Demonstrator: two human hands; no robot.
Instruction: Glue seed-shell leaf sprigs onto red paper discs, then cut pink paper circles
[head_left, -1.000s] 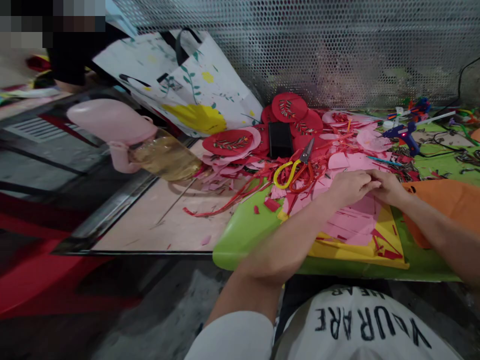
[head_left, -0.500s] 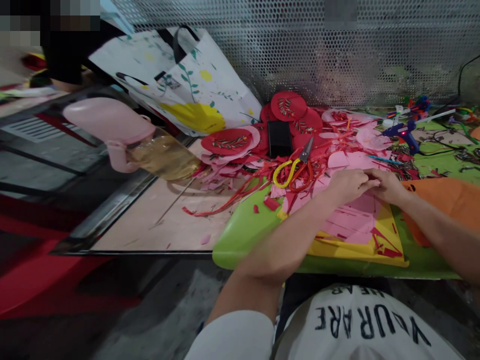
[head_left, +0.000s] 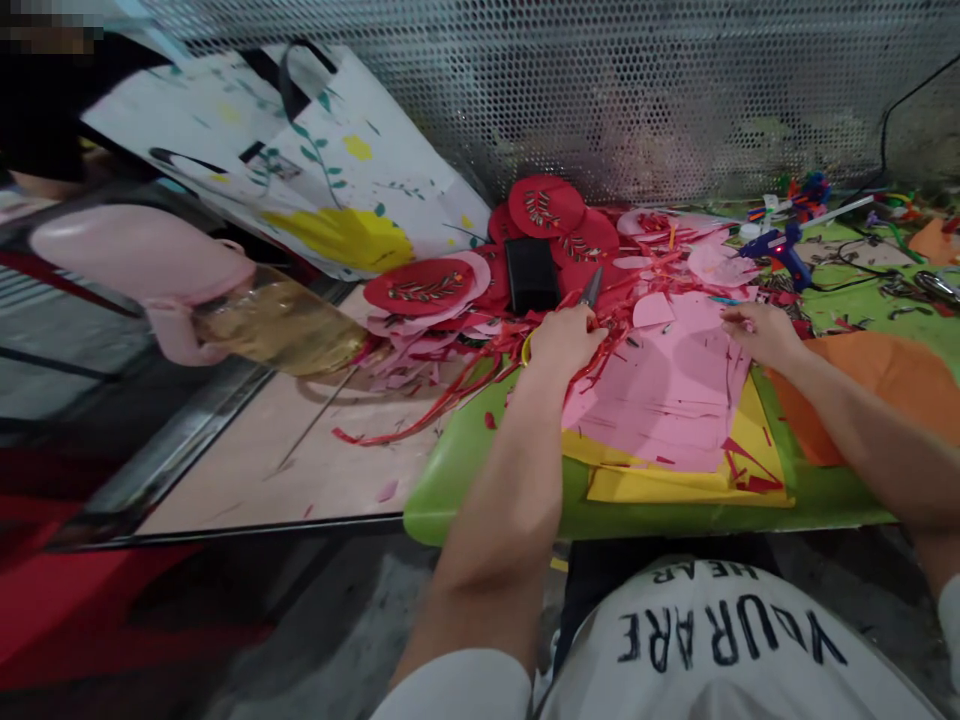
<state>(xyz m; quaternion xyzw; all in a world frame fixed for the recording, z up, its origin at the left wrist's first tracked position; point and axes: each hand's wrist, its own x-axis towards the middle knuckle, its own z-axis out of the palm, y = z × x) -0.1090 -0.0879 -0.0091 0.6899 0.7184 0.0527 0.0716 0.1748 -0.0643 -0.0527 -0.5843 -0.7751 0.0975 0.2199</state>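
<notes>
Over the scissors (head_left: pixel 592 289), left hand (head_left: pixel 566 342) palm-down (right hand (head_left: pixel 761 335) apart, fingers bent)

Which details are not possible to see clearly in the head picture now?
Head view, hidden: most of the scissors' handles, behind the left hand.
Head view, too small: whether the right hand pinches anything.
Head view, too small: print on the label of the flowered bag.
Head view, cut by left edge: another person.
</notes>
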